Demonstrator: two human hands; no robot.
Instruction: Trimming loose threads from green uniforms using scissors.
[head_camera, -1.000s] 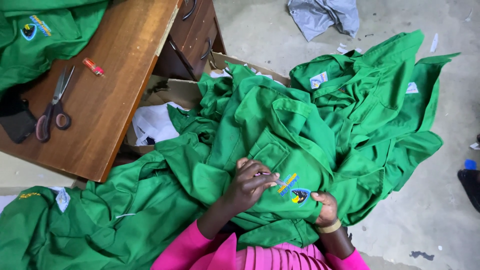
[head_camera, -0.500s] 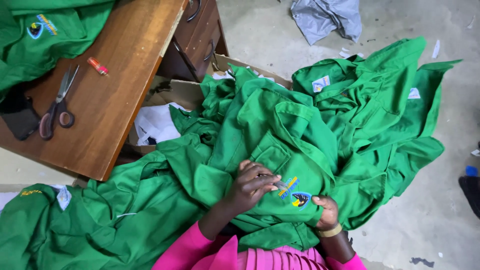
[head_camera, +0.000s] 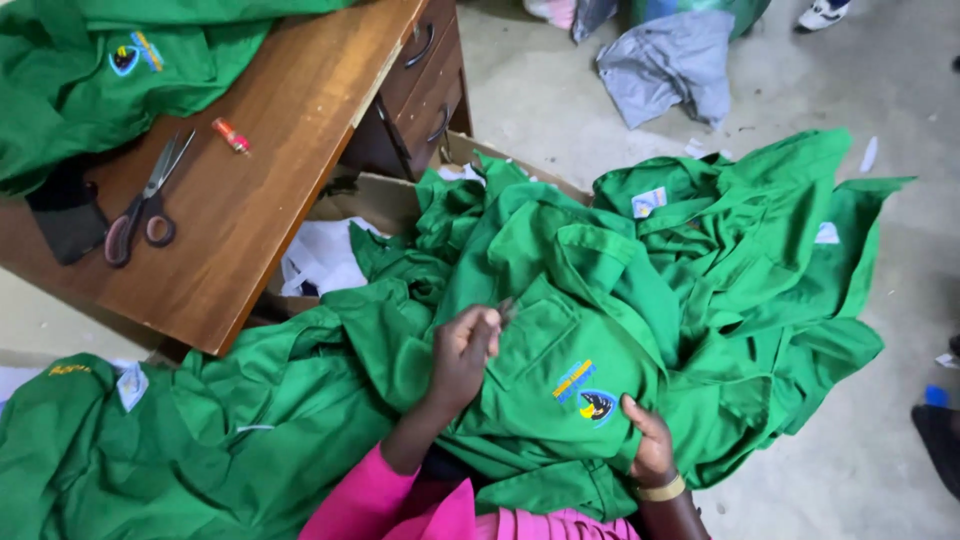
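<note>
Fingers (head_camera: 478, 330) of the left hand (head_camera: 462, 358) are pinching the shirt (head_camera: 560, 330) (right hand (head_camera: 645, 445) gripping its lower edge beside the badge (head_camera: 590, 395)).

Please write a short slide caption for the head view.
Both hands, left hand and right hand, work on a green shirt beside a wooden desk.

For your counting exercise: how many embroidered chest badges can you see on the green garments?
2. One badge is on the green shirt between the left hand and right hand; another badge is on the green garment on the wooden desk. Folds may hide more.
</note>
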